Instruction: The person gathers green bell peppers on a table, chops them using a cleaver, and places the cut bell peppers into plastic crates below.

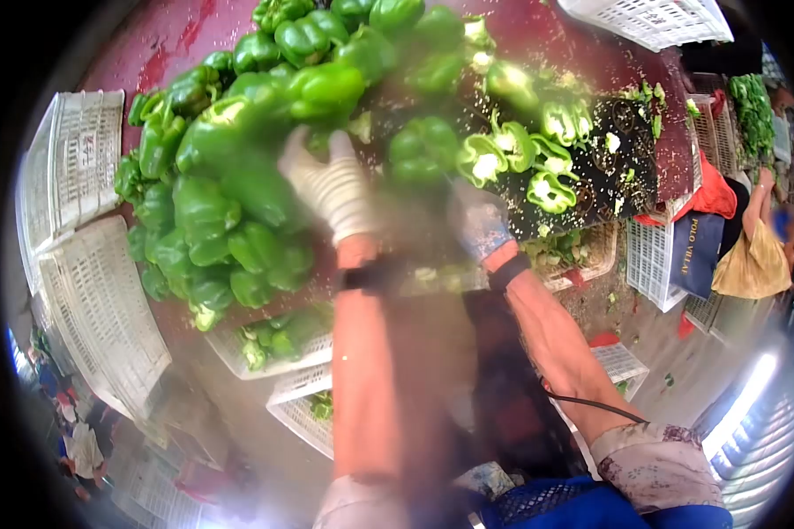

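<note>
A large heap of green bell peppers (pixel 207 207) covers the left and back of the red table. My left hand (pixel 331 185), in a whitish glove, is at the heap's right edge, its visible fingers apart beside the peppers. My right hand (pixel 481 216), in a greyish glove, is near a whole green bell pepper (pixel 423 150). A blur in the middle of the view smears its fingers, so I cannot see whether it holds anything. Cut-open bell peppers (pixel 551 192) with pale cores lie to its right on a black mat with holes (pixel 622 163).
White plastic crates (pixel 106 309) stand at the left, and another crate (pixel 648 19) is at the back right. Below the table's near edge, a crate (pixel 300 361) holds pepper pieces. Seeds and scraps litter the red tabletop (pixel 538 31). A person (pixel 754 238) is at the right.
</note>
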A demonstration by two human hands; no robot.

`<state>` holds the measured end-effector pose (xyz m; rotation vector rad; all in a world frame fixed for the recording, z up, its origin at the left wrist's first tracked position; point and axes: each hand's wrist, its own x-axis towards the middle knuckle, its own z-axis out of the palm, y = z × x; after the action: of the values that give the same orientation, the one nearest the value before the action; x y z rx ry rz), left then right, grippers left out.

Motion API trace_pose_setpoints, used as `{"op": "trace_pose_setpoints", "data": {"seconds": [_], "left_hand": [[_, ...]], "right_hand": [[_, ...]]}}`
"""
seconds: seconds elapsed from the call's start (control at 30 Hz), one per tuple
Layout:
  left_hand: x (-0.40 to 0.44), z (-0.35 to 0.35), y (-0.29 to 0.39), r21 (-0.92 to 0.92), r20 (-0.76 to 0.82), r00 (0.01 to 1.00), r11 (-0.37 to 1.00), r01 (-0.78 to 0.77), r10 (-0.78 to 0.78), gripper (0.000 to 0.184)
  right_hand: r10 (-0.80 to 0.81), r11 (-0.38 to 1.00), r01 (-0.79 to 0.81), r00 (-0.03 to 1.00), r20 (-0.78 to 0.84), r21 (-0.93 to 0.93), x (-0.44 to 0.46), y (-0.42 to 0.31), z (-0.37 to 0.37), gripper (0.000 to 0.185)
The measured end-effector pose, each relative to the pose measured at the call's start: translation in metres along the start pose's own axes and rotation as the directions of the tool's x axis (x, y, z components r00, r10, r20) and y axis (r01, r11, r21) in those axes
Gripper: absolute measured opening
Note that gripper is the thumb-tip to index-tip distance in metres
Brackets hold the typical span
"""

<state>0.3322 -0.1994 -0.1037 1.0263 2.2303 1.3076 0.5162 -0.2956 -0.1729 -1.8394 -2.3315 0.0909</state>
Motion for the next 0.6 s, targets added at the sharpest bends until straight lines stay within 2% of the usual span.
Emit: {"op": "trace_pose_setpoints", "data": {"seconds": [0.03,0.07,0.1,0.13,0.17,0.23,0.27,0.37,0.4,0.43,0.5,0.53,0.57,0.6], "left_hand": [[0.018,-0.004,0.007,0.016,0.068,0.986,0.988,-0.151,0.149,0.059],[0.030,-0.004,0.014,0.210,0.210,0.933,0.919,-0.335,0.292,0.063],[0.043,0.000,0.021,0.366,0.359,0.846,0.774,-0.516,0.394,0.067],[0.053,0.006,0.025,0.409,0.468,0.804,0.717,-0.565,0.367,0.072],[0.061,0.011,0.027,0.498,0.526,0.779,0.619,-0.607,0.340,0.074],[0.073,0.022,0.045,0.581,0.598,0.772,0.547,-0.603,0.217,0.073],[0.076,0.026,0.057,0.618,0.616,0.782,0.556,-0.556,0.098,0.068],[0.068,0.026,0.046,0.556,0.597,0.797,0.667,-0.496,0.096,0.062],[0.049,0.021,0.040,0.524,0.485,0.825,0.659,-0.539,0.289,0.058],[0.033,0.018,0.039,0.508,0.407,0.868,0.719,-0.474,0.285,0.059],[-0.002,0.017,0.030,0.493,0.244,0.970,0.863,-0.111,-0.015,0.059],[-0.021,0.022,0.010,0.292,0.232,0.961,0.953,0.078,-0.149,0.061],[-0.040,0.029,-0.010,0.067,0.244,0.929,0.961,0.269,-0.277,0.063],[-0.060,0.037,-0.016,0.030,0.231,0.866,0.893,0.449,-0.443,0.064]], "right_hand": [[0.022,0.997,-0.017,0.998,-0.063,0.078,0.003,0.001,-0.008,0.011],[0.077,0.993,-0.075,0.997,-0.024,0.094,0.005,0.006,-0.019,0.013],[0.120,0.990,-0.119,0.993,-0.014,0.076,0.009,0.012,-0.028,0.013],[0.163,0.985,-0.162,0.987,-0.001,0.061,0.011,0.018,-0.035,0.014],[0.207,0.977,-0.207,0.978,0.017,0.046,0.011,0.024,-0.040,0.014],[0.234,0.966,-0.213,0.962,-0.143,0.149,0.025,0.030,-0.073,0.018],[0.319,0.931,-0.301,0.946,-0.059,0.209,0.022,0.031,-0.080,0.019],[0.287,0.936,-0.282,0.958,0.007,0.212,0.002,0.035,-0.068,0.020],[0.262,0.936,-0.268,0.963,0.056,0.229,0.002,0.034,-0.068,0.020],[0.230,0.936,-0.247,0.969,0.095,0.250,0.007,0.033,-0.068,0.019],[0.162,0.959,-0.178,0.983,0.087,0.219,0.011,0.038,-0.064,0.017],[0.126,0.977,-0.131,0.991,0.038,0.166,0.016,0.045,-0.059,0.017],[0.140,0.977,-0.142,0.990,0.025,0.161,0.022,0.051,-0.060,0.016],[0.154,0.976,-0.154,0.988,0.011,0.156,0.027,0.056,-0.060,0.016]]}}
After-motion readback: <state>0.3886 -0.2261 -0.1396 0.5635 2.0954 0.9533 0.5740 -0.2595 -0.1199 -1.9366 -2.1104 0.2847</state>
